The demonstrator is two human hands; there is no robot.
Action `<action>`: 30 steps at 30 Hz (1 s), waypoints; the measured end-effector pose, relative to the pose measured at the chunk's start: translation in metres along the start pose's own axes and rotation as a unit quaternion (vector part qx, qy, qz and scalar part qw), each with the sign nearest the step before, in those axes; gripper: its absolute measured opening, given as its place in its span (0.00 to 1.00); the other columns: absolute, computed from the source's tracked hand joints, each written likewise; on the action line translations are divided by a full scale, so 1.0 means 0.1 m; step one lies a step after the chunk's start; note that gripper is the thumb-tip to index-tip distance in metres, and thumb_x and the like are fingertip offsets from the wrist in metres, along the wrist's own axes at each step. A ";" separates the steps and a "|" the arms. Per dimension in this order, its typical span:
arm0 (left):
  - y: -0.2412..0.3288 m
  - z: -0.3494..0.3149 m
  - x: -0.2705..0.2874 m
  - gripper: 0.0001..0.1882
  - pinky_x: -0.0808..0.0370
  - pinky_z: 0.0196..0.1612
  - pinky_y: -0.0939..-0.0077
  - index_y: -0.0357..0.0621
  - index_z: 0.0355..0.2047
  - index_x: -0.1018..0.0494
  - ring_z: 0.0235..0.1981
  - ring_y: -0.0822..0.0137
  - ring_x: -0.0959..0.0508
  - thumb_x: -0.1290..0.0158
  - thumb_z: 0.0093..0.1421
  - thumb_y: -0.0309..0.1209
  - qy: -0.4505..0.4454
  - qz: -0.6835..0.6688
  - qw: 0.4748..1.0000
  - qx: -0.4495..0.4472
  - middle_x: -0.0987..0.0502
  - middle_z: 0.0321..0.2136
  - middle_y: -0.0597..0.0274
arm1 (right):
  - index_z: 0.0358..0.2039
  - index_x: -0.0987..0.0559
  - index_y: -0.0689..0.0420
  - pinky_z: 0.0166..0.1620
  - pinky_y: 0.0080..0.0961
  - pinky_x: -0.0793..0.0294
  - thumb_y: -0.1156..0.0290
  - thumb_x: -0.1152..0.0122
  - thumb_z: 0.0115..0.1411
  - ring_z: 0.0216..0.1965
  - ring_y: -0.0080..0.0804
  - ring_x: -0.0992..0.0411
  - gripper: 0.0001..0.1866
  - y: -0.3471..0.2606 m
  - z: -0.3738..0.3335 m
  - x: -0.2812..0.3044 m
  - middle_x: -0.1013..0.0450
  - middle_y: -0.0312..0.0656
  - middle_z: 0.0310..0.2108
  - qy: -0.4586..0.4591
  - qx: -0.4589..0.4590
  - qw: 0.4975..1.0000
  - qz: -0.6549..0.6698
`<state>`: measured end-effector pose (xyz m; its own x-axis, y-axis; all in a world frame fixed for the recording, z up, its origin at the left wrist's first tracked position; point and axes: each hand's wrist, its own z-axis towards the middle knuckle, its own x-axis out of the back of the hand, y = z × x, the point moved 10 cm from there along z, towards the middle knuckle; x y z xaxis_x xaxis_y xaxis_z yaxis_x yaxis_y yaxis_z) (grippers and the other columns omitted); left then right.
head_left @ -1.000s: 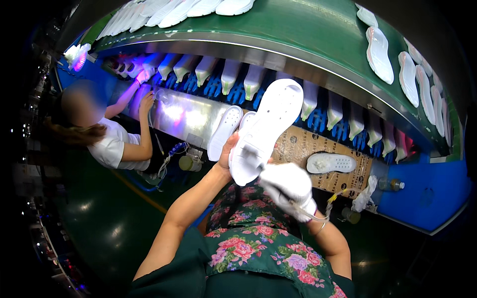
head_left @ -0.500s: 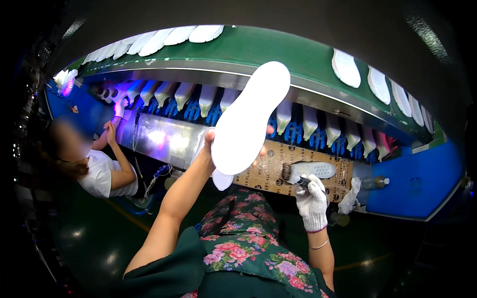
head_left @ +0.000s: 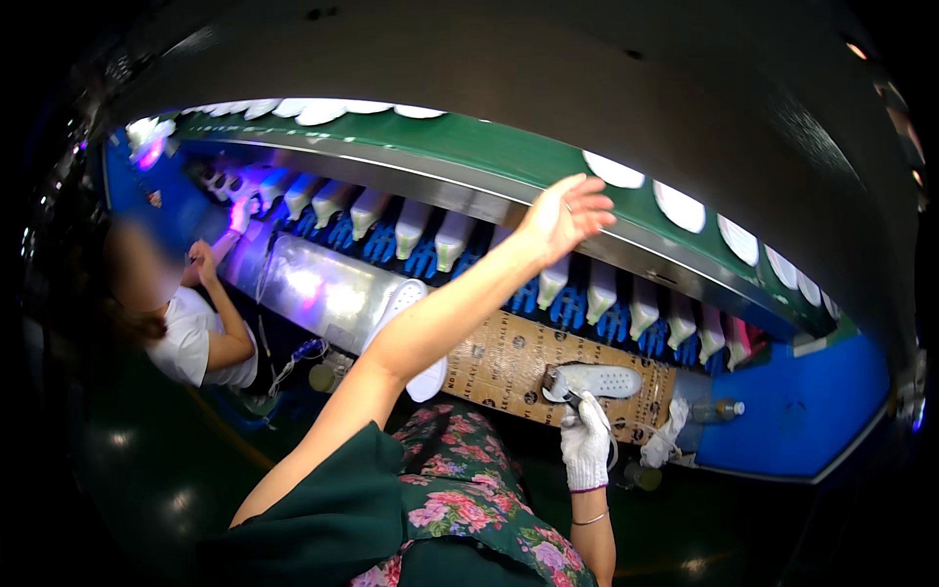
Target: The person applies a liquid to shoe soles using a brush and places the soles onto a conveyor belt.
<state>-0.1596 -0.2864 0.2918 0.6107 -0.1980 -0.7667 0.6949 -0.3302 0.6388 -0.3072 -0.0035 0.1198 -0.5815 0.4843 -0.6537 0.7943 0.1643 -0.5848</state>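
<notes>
Bare left hand (head_left: pixel 567 210), fingers spread wide and holding nothing, raised just below the green conveyor belt (head_left: pixel 509 157) carrying white shoe soles (head_left: pixel 614 170). White-gloved right hand (head_left: pixel 585 440), fingers curled around a dark-handled tool, touches the white perforated insole (head_left: pixel 602 380) lying on the brown cardboard sheet (head_left: pixel 509 362).

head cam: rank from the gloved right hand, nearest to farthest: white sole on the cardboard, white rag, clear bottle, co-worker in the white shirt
From the right hand:
1. White sole, just above the hand on the cardboard.
2. White rag, to its right.
3. Clear bottle, farther right, past the rag.
4. Co-worker, far left.
</notes>
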 end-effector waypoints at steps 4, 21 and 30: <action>1.80 -0.12 0.63 0.20 0.23 0.40 0.59 0.36 0.46 0.29 0.42 0.52 0.23 0.44 0.51 0.27 0.253 0.552 0.739 -0.292 0.27 0.43 0.46 | 0.48 0.27 0.66 0.34 0.21 0.27 0.78 0.43 0.59 0.37 0.31 0.27 0.16 0.10 0.11 -0.02 0.26 0.46 0.43 -0.015 -0.021 1.000 -0.005; 2.50 -3.29 1.40 0.16 0.29 0.48 0.75 0.41 0.44 0.37 0.43 0.70 0.28 0.51 0.55 0.24 0.331 0.380 0.638 -0.582 0.30 0.40 0.57 | 0.49 0.27 0.63 0.35 0.17 0.24 0.74 0.42 0.61 0.34 0.25 0.28 0.15 -0.11 0.29 -1.30 0.26 0.43 0.40 -0.170 -0.030 0.985 0.014; 0.25 -2.58 2.10 0.11 0.25 0.32 0.81 0.42 0.39 0.23 0.28 0.75 0.23 0.48 0.62 0.34 0.187 0.198 0.958 -0.093 0.23 0.29 0.64 | 0.47 0.25 0.60 0.44 0.22 0.25 0.74 0.41 0.57 0.42 0.29 0.26 0.16 0.42 -0.17 -1.96 0.25 0.42 0.44 -0.235 -0.068 0.961 -0.124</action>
<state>0.0843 -0.0979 0.1632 0.9093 0.0824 -0.4079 0.4154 -0.1216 0.9015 -0.1564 -0.0772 0.2316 -0.7460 -0.0220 -0.6656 0.6174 0.3516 -0.7037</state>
